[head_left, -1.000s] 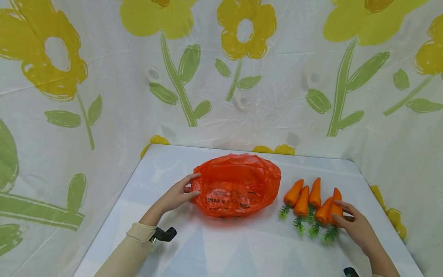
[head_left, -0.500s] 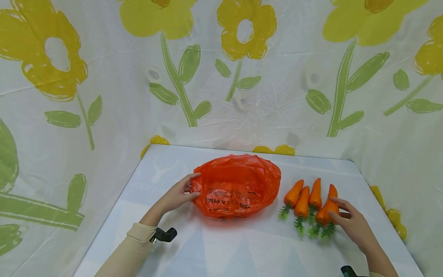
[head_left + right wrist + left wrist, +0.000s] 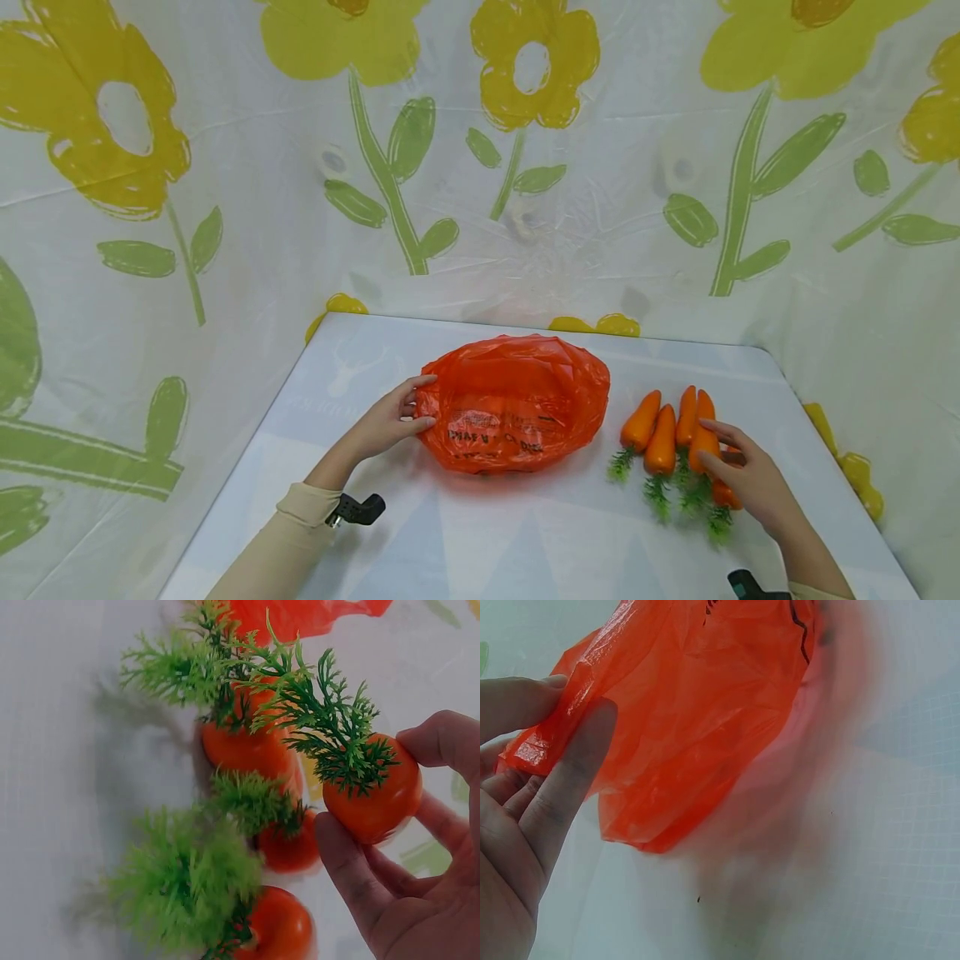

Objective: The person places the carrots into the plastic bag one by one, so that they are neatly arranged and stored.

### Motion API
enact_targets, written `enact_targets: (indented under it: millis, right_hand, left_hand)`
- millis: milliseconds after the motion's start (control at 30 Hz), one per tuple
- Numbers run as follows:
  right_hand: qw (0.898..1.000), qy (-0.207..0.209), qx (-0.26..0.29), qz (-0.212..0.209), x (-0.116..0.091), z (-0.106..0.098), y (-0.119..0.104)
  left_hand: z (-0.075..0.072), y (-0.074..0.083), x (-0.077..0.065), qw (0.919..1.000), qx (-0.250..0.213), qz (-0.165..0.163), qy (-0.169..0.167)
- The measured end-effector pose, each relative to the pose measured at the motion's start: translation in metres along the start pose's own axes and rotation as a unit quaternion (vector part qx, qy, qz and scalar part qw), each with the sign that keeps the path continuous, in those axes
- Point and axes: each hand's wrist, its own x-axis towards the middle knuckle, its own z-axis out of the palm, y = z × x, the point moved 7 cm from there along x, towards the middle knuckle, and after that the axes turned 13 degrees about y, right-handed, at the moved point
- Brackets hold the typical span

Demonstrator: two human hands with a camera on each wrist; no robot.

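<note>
My left hand (image 3: 384,423) pinches the left edge of a red plastic bag (image 3: 517,400), which spreads wide at its mouth. In the left wrist view, a fold of the bag (image 3: 682,727) runs between the thumb and a finger. My right hand (image 3: 753,479) grips an orange toy carrot (image 3: 703,433) with green leaves. Seen from the right wrist, the thumb and fingers pinch this carrot (image 3: 382,799) by its thick end, lifted over the others. The remaining carrots (image 3: 660,446) lie in a row beside it, and one is partly hidden behind the right hand.
A pale table (image 3: 442,533) carries everything, its far edge close to a curtain (image 3: 600,167) printed with yellow flowers. The bag stands left of the carrots, with a gap of table between them. Black camera mounts (image 3: 358,508) sit at both wrists.
The right hand has moved left with its carrot, from the right end of the row to across its neighbours. The left hand and the bag have stayed almost still.
</note>
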Motion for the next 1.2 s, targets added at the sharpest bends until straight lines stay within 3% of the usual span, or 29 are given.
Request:
enact_targets:
  millis: [367,700,1200]
  right_hand:
    - [1.0,-0.004,0.009,-0.01,0.001,0.012,-0.02]
    - [0.998,0.005,0.009,-0.062,0.0,0.018,-0.038]
    - [0.997,0.006,0.026,-0.079,0.0,0.024,-0.063]
  left_hand:
    - [0.002,0.002,-0.001,0.9999,-0.014,-0.007,-0.002]
    - [0.004,0.001,-0.001,0.9998,-0.021,-0.003,-0.001]
    - [0.006,0.0,0.001,0.9996,-0.029,-0.001,-0.006]
